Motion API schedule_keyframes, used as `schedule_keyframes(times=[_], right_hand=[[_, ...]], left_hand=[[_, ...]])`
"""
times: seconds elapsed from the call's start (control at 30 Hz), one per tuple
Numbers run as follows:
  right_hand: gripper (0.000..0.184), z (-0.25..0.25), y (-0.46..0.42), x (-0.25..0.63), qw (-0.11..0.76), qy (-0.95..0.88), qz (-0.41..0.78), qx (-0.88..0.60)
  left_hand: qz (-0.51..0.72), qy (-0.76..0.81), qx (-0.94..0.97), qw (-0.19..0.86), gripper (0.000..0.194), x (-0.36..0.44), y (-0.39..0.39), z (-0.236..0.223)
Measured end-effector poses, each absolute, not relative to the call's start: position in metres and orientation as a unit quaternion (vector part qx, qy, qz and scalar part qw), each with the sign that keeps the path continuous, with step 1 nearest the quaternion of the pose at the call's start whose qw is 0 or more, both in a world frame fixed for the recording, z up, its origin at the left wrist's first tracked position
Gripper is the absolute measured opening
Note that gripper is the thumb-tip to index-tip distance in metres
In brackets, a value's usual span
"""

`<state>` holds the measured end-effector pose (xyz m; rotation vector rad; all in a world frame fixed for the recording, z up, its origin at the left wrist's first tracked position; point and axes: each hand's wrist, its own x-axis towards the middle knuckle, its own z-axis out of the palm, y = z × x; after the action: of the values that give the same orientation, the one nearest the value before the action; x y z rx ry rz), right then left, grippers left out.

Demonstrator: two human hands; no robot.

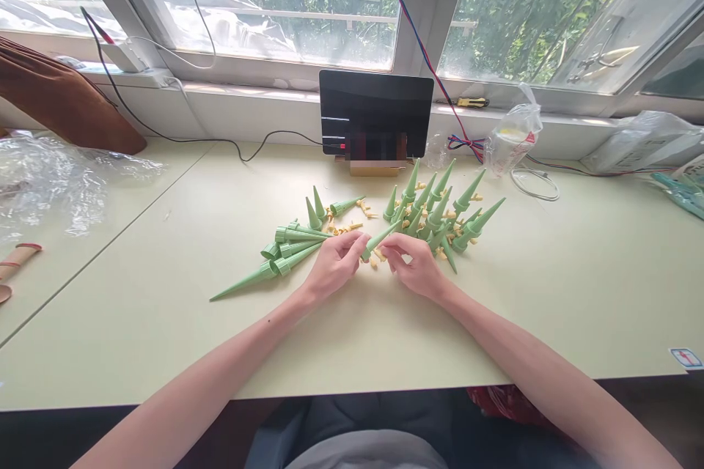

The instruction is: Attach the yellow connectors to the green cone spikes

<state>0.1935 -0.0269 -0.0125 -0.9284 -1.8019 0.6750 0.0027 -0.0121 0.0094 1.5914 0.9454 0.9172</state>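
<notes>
My left hand [336, 261] is closed on a green plastic watering spike [379, 237], whose pointed end slants up to the right. The fingers of my right hand [415, 264] are pinched beside its wide end, on a small yellow plastic piece [379, 255] that they partly hide. On the left lies a pile of green spikes [300, 249], most on their sides, two standing upright. Loose yellow pieces [364, 209] are scattered behind my hands. To the right, several spikes with yellow pieces fitted [437, 212] stand crowded together, and a few lean or lie.
A dark tablet [377, 113] leans upright at the back on a small cardboard stand [374, 168]. Clear plastic wrap [55, 183] lies at the far left. A bagged cup [514, 132], a cable [536, 187] and a utility knife [470, 102] are at the back right.
</notes>
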Motion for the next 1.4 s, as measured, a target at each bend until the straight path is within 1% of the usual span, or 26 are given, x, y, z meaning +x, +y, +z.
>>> schedule_keyframes(times=[0.27, 0.43, 0.6, 0.83, 0.97, 1.13, 1.27, 1.4], right_hand=[[0.017, -0.009, -0.03, 0.191, 0.491, -0.68, 0.38, -0.39], [0.017, -0.005, -0.03, 0.192, 0.485, -0.653, 0.424, -0.398], [0.022, -0.006, -0.031, 0.193, 0.456, -0.662, 0.446, -0.393], [0.031, -0.001, -0.035, 0.189, 0.455, -0.624, 0.492, -0.403], [0.033, 0.003, -0.036, 0.187, 0.463, -0.592, 0.531, -0.392], [0.033, 0.0, -0.033, 0.186, 0.477, -0.524, 0.615, -0.346], [0.035, -0.002, -0.03, 0.186, 0.46, -0.448, 0.703, -0.308], [0.032, -0.001, -0.028, 0.187, 0.442, -0.398, 0.755, -0.276]], left_hand=[[0.391, 0.385, 0.648, 0.528, 0.036, 0.003, -0.012, 0.009], [0.397, 0.375, 0.648, 0.531, 0.034, 0.003, -0.011, 0.007], [0.397, 0.364, 0.653, 0.532, 0.035, 0.002, -0.011, 0.008], [0.393, 0.362, 0.643, 0.549, 0.036, 0.002, -0.012, 0.009], [0.396, 0.358, 0.636, 0.557, 0.033, 0.001, -0.012, 0.01], [0.404, 0.333, 0.63, 0.574, 0.028, 0.0, -0.011, 0.008], [0.424, 0.307, 0.624, 0.581, 0.026, 0.0, -0.009, 0.003], [0.433, 0.302, 0.623, 0.577, 0.028, 0.001, -0.008, 0.002]])
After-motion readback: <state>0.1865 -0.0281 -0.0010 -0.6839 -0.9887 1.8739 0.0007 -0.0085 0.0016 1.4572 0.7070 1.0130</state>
